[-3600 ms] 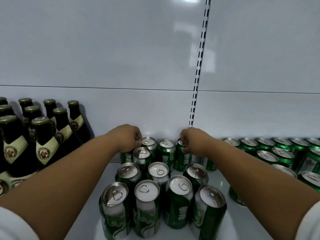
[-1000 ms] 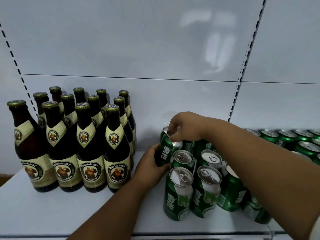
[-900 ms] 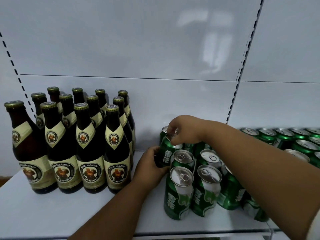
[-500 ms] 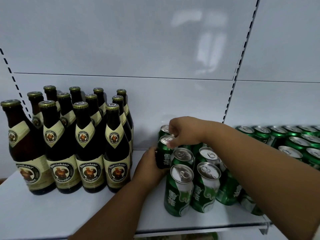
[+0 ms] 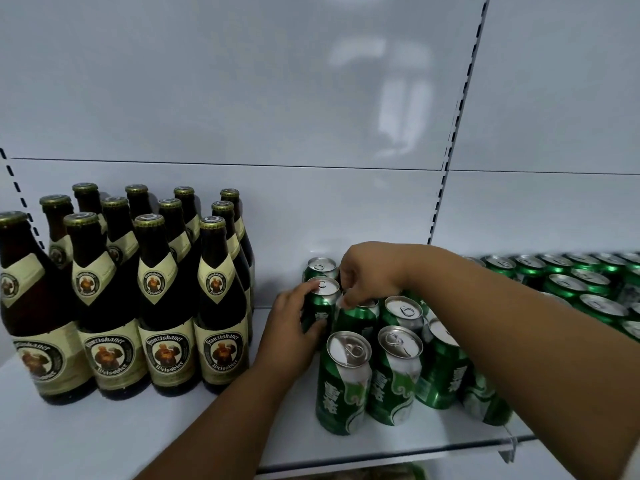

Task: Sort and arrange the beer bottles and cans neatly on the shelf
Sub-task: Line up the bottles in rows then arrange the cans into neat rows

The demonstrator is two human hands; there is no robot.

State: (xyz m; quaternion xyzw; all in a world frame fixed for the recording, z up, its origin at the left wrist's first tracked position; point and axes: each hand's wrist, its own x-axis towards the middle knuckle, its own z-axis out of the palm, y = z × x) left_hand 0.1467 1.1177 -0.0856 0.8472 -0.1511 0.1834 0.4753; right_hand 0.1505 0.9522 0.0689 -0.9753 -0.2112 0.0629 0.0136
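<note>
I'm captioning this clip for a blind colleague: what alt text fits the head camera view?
Two bare hands adjust green beer cans on a white shelf: the left hand grips one can, the right hand pinches the top of its neighbour. Brown beer bottles stand grouped to the left.

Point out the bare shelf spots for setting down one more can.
Free: the shelf strip in front of the bottles, and the gap between bottles and the near cans where the left hand reaches. Crowded: the far-right cans.
</note>
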